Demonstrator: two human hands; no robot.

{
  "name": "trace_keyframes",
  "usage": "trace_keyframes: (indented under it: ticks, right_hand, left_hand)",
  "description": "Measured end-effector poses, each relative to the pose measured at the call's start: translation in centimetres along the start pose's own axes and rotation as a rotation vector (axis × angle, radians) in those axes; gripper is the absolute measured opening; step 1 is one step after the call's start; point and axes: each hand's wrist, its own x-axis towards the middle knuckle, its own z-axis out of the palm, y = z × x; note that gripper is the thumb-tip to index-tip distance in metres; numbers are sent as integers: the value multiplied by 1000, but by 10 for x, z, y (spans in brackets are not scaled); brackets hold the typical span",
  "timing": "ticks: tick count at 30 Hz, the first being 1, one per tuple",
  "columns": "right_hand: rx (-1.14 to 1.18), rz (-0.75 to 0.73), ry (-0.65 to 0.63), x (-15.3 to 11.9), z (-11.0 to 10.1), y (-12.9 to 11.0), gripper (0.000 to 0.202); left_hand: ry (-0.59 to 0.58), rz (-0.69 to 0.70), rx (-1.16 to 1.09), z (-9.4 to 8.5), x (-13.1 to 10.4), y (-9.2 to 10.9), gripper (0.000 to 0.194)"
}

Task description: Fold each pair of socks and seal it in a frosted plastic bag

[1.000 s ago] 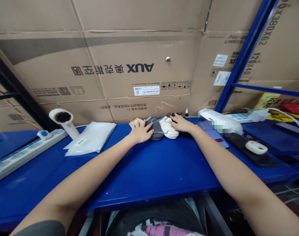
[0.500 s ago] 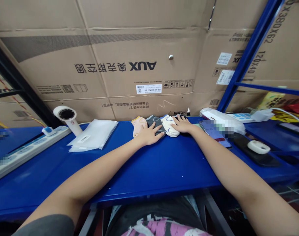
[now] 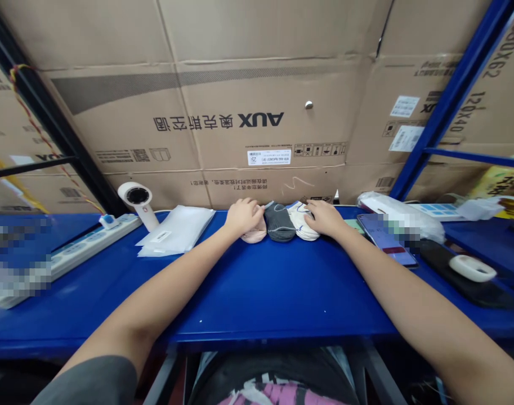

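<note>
A row of small socks lies against the cardboard at the back of the blue table. My left hand (image 3: pixel 241 217) rests over the pink sock (image 3: pixel 255 233) at the row's left end, its thumb apart from the fingers. In the middle sits a dark grey sock (image 3: pixel 281 222), touched by neither palm. Beside it is the white sock with blue lines (image 3: pixel 304 223). My right hand (image 3: pixel 327 218) lies at that sock's right side, thumb and fingers apart on its edge. What is under my right palm is hidden.
White plastic bags (image 3: pixel 178 230) and a white handheld fan (image 3: pixel 138 205) stand left, near a long power strip (image 3: pixel 83 253). To the right are a phone (image 3: pixel 385 239), a wrapped white package (image 3: pixel 402 216) and a white mouse (image 3: pixel 472 268). Cardboard (image 3: pixel 240 84) walls the back.
My left hand has moved off the grey sock leftward onto the pink one. My right hand has shifted slightly along the row's right end. The view has turned a little left.
</note>
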Motion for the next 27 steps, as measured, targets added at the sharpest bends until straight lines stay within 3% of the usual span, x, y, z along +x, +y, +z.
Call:
trace_keyframes:
  ticks: [4, 8, 11, 17, 22, 27]
  right_hand:
    - [103, -269, 222, -9, -7, -47, 32]
    - [204, -500, 174, -22, 1, -99, 33]
    - [234, -565, 115, -31, 8, -120, 35]
    - [326, -642, 18, -42, -13, -118, 22]
    - [344, -664, -133, -42, -39, -106, 33]
    - [200, -535, -252, -38, -44, -98, 50]
  left_hand:
    - [-24, -146, 36, 9, 1, -29, 38]
    - [-107, -141, -40, 20, 0, -37, 38]
    - [-148, -147, -93, 21, 2, -38, 42]
    - [-326, -211, -187, 0, 0, -47, 51]
    - [-562, -256, -441, -23, -21, -40, 32]
    - [-662, -305, -813, -27, -43, -20, 27]
